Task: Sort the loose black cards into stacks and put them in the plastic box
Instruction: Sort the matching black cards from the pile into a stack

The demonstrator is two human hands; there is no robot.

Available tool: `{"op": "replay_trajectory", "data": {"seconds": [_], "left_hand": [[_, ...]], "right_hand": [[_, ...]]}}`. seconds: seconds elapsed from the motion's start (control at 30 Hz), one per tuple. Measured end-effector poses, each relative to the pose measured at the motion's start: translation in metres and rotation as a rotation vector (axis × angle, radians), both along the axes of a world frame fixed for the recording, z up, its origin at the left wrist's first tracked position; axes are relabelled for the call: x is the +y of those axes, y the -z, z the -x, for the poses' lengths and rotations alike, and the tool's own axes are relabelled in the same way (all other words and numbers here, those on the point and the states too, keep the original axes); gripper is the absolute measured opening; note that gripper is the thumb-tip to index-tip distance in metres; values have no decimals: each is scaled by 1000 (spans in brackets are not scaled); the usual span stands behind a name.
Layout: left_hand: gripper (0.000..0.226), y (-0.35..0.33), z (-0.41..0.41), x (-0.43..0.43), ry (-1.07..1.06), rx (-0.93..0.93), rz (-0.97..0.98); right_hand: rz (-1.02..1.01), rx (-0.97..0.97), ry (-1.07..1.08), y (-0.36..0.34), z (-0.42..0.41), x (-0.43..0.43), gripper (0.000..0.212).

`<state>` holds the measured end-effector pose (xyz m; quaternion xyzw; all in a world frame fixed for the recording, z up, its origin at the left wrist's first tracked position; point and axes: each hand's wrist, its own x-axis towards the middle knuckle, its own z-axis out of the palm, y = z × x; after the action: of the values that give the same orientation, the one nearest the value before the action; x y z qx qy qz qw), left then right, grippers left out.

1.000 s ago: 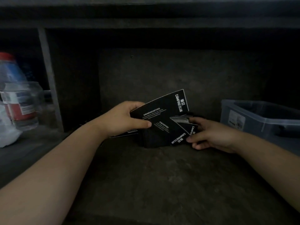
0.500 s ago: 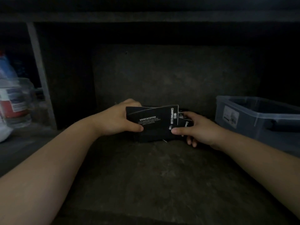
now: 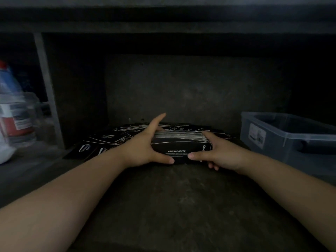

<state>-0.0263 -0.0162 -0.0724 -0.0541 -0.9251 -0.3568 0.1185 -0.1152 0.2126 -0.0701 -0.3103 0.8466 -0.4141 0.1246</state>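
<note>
Your arms are bare, uncovered from the lower corners of the view up to the fingertips. Your left forearm looks broad and smooth where it meets the bottom-left edge, then narrows steadily toward the wrist. Your right forearm shows the same taper from the right edge. Your left hand and right hand are bare as well, and the knuckles read as soft folds in the dim light. Your thumbnails are short and rounded, each with a faint pale sheen. Whatever you wear above the elbows lies outside the view, so it cannot be told.
</note>
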Motion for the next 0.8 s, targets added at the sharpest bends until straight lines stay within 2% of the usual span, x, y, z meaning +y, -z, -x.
{"op": "replay_trajectory", "data": {"seconds": [0.07, 0.13, 0.23, 0.3, 0.47, 0.5, 0.6, 0.63, 0.73, 0.8], "left_hand": [[114, -3, 0, -1, 38, -23, -101], [90, -4, 0, 0, 49, -31, -200], [43, 2, 0, 11, 10, 70, -186], [32, 5, 0, 14, 19, 99, -192], [35, -2, 2, 3, 105, -52, -364], [41, -2, 1, 1, 124, -63, -328], [68, -2, 1, 0, 89, -33, -47], [69, -2, 2, -1, 69, -8, -47], [63, -5, 1, -10, 38, 6, -260], [63, -8, 0, -21, -13, 31, -448]], "right_hand": [[-11, 19, -18, -1, 1, 0, 76], [-12, 15, -19, -2, 3, 0, 82], [-49, 60, 14, 3, 3, -4, 95], [-57, 81, 35, 5, 3, -7, 98], [-45, 82, 11, 3, 5, -5, 92], [-44, 98, 6, 3, 4, -5, 90], [-62, 188, 11, 4, 0, -5, 85], [-59, 198, 7, 4, -1, -4, 82], [13, 217, 0, 1, -1, -1, 70], [47, 383, 88, 5, 3, -3, 77]]}}
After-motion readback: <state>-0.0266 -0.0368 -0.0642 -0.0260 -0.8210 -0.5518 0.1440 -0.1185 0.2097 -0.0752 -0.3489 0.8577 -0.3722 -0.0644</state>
